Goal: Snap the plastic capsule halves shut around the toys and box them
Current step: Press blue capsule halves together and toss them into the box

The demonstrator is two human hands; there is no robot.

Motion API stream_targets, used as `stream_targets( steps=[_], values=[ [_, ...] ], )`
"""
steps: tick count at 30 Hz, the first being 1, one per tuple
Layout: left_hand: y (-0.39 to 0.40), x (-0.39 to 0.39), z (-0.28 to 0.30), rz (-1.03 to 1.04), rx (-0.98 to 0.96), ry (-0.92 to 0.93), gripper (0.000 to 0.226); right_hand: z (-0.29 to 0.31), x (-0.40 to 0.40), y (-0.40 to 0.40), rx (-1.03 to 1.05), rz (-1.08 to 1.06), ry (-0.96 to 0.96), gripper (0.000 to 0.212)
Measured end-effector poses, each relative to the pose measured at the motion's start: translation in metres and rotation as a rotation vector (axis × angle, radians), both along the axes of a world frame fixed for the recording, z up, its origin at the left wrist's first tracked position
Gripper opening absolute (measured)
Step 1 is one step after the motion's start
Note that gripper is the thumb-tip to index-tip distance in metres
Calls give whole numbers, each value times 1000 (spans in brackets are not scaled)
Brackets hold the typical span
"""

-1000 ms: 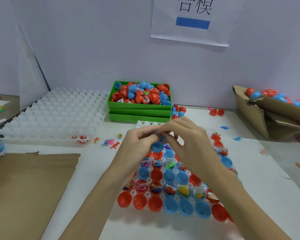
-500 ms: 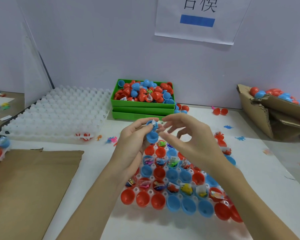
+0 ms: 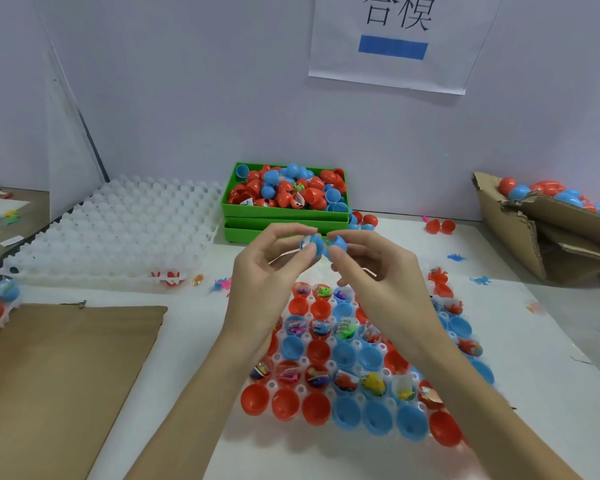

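Note:
My left hand (image 3: 267,271) pinches one blue capsule half (image 3: 313,244) between thumb and fingertips, with something pale showing inside it. My right hand (image 3: 371,271) pinches the other blue half (image 3: 338,244) right beside it, so the two halves touch above the table. Below my hands lies a clear holder tray (image 3: 305,389) with several red and blue open halves, many holding small toys. A cardboard box (image 3: 534,244) of closed capsules stands at the right.
A green bin (image 3: 284,213) of loose red and blue halves sits at the back, stacked on another. White empty trays (image 3: 118,230) lie at the left. Brown cardboard (image 3: 59,368) covers the near left. Loose toys and capsules dot the table.
Both hands have lifted from just above the tray. The capsule that my left hand held alone is now shared, one blue half in each hand.

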State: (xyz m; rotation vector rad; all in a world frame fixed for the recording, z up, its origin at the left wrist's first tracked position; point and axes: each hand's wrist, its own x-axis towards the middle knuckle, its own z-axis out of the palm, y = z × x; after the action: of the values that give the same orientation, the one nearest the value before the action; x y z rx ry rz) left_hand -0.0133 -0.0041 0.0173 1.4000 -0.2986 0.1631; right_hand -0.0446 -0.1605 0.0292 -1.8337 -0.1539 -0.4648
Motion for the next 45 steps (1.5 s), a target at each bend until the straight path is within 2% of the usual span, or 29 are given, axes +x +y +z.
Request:
stream_targets(
  steps=[3,7,9,12,15,19,22,27,32,35,38,42,45],
  values=[
    [-1,-3,1,28,114,-154,26,-2,-1,1,-101,-44,-84,26],
    [-2,-5,0,36,139,-217,30,-2,-2,2,-224,-69,-166,41],
    [-3,-6,0,52,132,-237,28,-3,-4,5,-162,-66,-187,41],
    [-4,-6,1,84,143,-280,23,-2,-5,8,71,-45,-161,25],
    [-3,-4,-2,96,215,-325,17,-3,-4,8,194,9,-105,19],
    [-4,-3,-6,123,377,-426,21,-7,-2,7,126,28,-106,23],
    [-4,-2,-10,159,374,-440,23,-7,-1,5,52,45,-112,27],
    [-7,-2,-10,143,366,-437,30,-3,-1,0,80,63,-102,30],
    [-6,-5,-8,178,239,-316,23,-3,-2,2,72,100,-98,32],
    [-4,-6,-4,149,163,-268,26,-4,-1,3,-12,74,-138,35],
    [-2,-3,-3,107,157,-260,16,-7,0,2,-73,46,-181,34],
    [-1,-3,-2,15,240,-266,35,-5,2,-3,10,16,-163,32],
    [-1,-4,-3,84,294,-299,42,-1,1,-6,-19,55,-163,32]
  ],
)
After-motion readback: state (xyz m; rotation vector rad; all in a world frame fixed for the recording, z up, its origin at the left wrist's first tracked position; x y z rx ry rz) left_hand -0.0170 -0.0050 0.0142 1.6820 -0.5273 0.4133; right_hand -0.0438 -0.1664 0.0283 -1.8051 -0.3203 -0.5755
